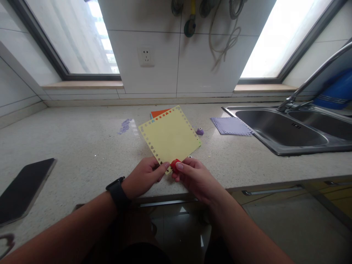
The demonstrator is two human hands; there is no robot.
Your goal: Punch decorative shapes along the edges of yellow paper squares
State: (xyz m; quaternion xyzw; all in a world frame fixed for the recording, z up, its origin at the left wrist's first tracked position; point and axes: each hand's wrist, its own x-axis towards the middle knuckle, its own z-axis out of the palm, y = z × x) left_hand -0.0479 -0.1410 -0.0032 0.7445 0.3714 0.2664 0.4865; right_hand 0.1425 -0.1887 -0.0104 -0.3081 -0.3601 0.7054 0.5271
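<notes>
A square sheet of yellow paper (170, 137) is tilted above the counter, with small shapes such as hearts and stars cut along its edges. My left hand (147, 174) pinches its near corner between thumb and fingers. In my right hand (194, 176) is a small red craft punch (175, 165), set at the paper's near edge with my thumb on top. Behind the yellow sheet, orange paper (159, 113) shows in part. To its right sits a purple punch (200, 131). Another small item near my right fingers is mostly hidden.
Purple paper sheets (231, 125) with punched edges lie beside the steel sink (280, 126), touching its rim. Purple paper scraps (125, 126) are scattered left of the yellow sheet. A dark flat slab (24, 189) rests at the left. The counter's front edge runs just under my hands.
</notes>
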